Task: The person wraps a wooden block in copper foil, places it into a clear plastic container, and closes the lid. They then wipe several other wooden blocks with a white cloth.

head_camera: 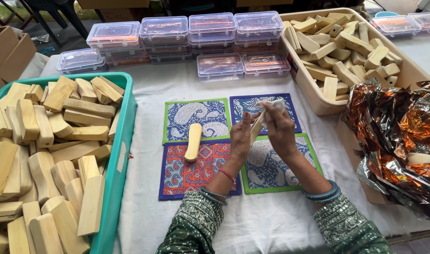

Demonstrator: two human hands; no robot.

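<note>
A person sits at a white-clothed table, seen from above, both hands raised over four patterned mats laid in a square as a work pad. The left hand is closed around the lower end of a pale wooden block, holding it upright and steady. The right hand pinches a small white cloth against the block's upper end, apparently to wipe or rub it. A second block lies flat on the mats just left of the hands, apart from them. On the left, a teal bin is heaped with similar blocks; at upper right, a beige tub holds more, both within arm's reach. Clear lidded boxes are stacked in a row along the far edge. Crumpled copper and silver foil sits at the right.
</note>
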